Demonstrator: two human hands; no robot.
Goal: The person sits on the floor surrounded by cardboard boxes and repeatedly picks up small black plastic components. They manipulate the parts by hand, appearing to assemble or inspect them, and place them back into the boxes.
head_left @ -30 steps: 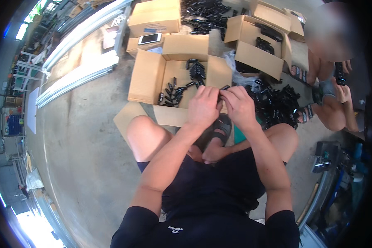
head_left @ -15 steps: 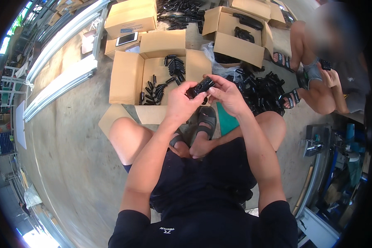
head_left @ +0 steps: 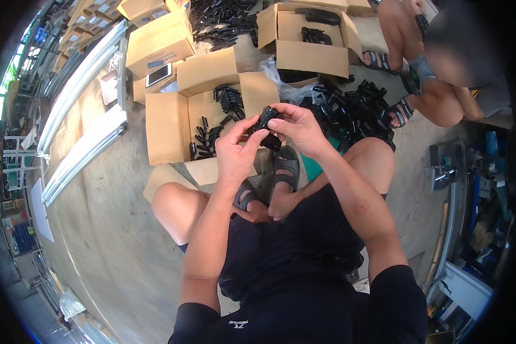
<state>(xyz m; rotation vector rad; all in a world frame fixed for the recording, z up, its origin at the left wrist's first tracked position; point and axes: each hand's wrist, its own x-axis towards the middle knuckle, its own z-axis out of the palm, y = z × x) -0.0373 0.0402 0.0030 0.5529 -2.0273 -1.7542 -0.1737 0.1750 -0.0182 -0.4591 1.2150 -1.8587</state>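
Both hands hold one black, glossy plastic part (head_left: 270, 142) in front of me, above the near edge of an open cardboard box; its exact kind I cannot make out. My left hand (head_left: 235, 153) pinches it from the left between thumb and fingers. From the other side the fingers and thumb of my right hand (head_left: 298, 127) close on its upper end. Inside the box (head_left: 166, 131) lie several small black parts (head_left: 229, 100), partly in rows. A heap of similar glossy black parts (head_left: 361, 114) lies on the floor to the right.
Behind the heap stands another open carton (head_left: 312, 55) with black pieces in it, a clear plastic bag (head_left: 282, 73) beside it. A white-framed tablet or phone (head_left: 158, 74) rests on a box. Metal rails (head_left: 86, 150) lie left. At the right sits another person (head_left: 441, 109).
The black part has turned more upright in my hands, its lower end now showing below my fingers. My view has shifted slightly. The other person's raised hand has moved up and away.
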